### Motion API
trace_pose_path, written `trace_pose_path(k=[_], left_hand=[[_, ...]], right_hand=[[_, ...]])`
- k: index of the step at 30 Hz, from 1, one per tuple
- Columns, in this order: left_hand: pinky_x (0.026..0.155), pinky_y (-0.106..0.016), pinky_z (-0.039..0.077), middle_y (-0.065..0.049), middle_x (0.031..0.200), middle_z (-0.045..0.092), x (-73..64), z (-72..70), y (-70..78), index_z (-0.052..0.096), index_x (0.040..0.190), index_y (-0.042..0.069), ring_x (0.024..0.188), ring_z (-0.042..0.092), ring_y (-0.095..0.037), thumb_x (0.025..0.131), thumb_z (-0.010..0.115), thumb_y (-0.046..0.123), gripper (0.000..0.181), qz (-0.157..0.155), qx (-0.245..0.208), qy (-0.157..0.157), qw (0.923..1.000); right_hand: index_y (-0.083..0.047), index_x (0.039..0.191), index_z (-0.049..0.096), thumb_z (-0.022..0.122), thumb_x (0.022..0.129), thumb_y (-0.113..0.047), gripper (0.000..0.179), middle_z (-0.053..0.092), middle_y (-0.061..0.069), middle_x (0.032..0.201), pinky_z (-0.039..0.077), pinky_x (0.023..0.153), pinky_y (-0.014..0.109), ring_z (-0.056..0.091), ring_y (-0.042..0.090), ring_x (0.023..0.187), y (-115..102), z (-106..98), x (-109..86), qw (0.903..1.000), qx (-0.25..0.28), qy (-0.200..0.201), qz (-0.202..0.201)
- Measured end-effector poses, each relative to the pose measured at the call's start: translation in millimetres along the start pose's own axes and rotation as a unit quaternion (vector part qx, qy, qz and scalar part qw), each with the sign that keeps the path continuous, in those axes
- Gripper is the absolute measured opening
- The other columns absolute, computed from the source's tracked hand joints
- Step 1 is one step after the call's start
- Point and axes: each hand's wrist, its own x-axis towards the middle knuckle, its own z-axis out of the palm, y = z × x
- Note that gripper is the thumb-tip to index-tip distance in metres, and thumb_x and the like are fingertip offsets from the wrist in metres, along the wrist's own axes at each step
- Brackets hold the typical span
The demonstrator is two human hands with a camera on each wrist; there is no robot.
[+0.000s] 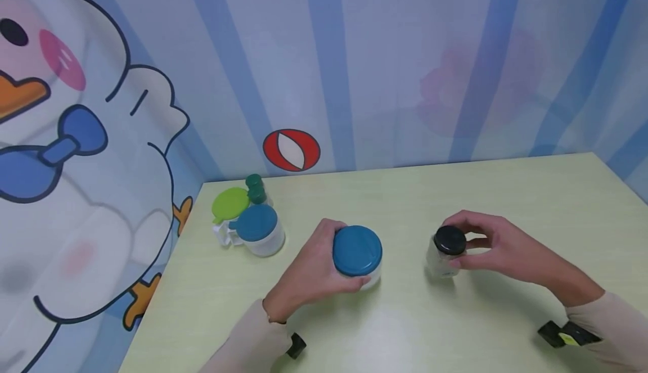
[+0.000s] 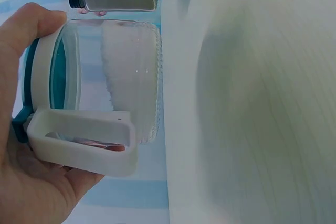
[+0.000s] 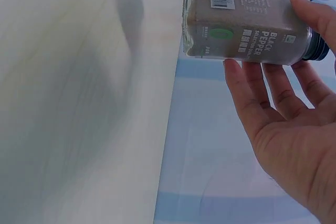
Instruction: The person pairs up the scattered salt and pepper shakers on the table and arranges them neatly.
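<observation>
My left hand (image 1: 313, 272) grips a clear seasoning jar (image 2: 131, 72) by its top, fingers and thumb around the blue lid (image 1: 357, 250). White granules fill part of that jar, and a white handle (image 2: 79, 153) on its side faces the left wrist camera. To the right, my right hand (image 1: 498, 249) holds a clear bottle of black pepper (image 3: 236, 24) near its black cap (image 1: 450, 240). Printed lettering, a barcode and a green dot show on the bottle. Both containers are held upright, their bases close over the pale table (image 1: 395, 328).
At the table's back left stand another blue-lidded jar (image 1: 265, 241), a green-lidded jar (image 1: 230, 203) and small bottles with dark green caps (image 1: 257, 194). A printed blue striped wall (image 1: 374, 80) rises behind the table, with a cartoon duck (image 1: 91, 238) on the left side.
</observation>
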Motion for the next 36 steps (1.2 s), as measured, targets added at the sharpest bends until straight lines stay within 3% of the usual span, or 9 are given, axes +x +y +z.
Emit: trace_pose_path(k=[8, 16, 28, 36], left_hand=[[0.091, -0.036, 0.058, -0.002, 0.136, 0.049, 12.0, 15.9, 13.7, 0.041, 0.141, 0.013, 0.124, 0.053, -0.022, 0.073, 0.086, 0.052, 0.091, 0.03, 0.013, -0.012, 0.9994], [0.091, -0.028, 0.056, 0.002, 0.132, 0.049, 26.4, 29.9, 32.4, 0.043, 0.14, 0.013, 0.121, 0.053, -0.016, 0.074, 0.085, 0.053, 0.088, 0.071, 0.015, -0.015, 0.9973], [0.087, -0.02, 0.054, 0.004, 0.129, 0.049, 47.1, 57.2, 52.7, 0.044, 0.138, 0.014, 0.118, 0.052, -0.01, 0.075, 0.082, 0.056, 0.085, 0.112, 0.022, -0.032, 0.9929], [0.09, -0.016, 0.051, 0.003, 0.127, 0.049, 59.0, 71.8, 65.5, 0.044, 0.138, 0.012, 0.114, 0.052, -0.008, 0.076, 0.082, 0.056, 0.085, 0.134, 0.04, -0.041, 0.9894]], right_hand=[[-0.017, 0.127, 0.063, 0.081, 0.087, -0.012, 0.045, 0.065, -0.001, 0.118, 0.056, 0.087, 0.028, 0.062, 0.011, 0.112, 6.2, -19.1, -28.7, 0.9992, -0.037, 0.011, 0.007], [-0.015, 0.13, 0.061, 0.081, 0.086, -0.013, 0.048, 0.065, -0.001, 0.119, 0.057, 0.083, 0.028, 0.062, 0.008, 0.11, 16.2, -34.3, -51.7, 0.9966, -0.064, 0.029, 0.042], [-0.013, 0.13, 0.061, 0.082, 0.085, -0.01, 0.05, 0.062, -0.008, 0.119, 0.056, 0.075, 0.024, 0.061, 0.0, 0.103, 43.6, -53.5, -71.2, 0.9867, -0.123, 0.075, 0.074], [-0.01, 0.133, 0.058, 0.078, 0.089, -0.011, 0.049, 0.06, -0.008, 0.122, 0.059, 0.074, 0.029, 0.058, -0.007, 0.107, 56.5, -63.2, -80.0, 0.9859, -0.117, 0.084, 0.086]])
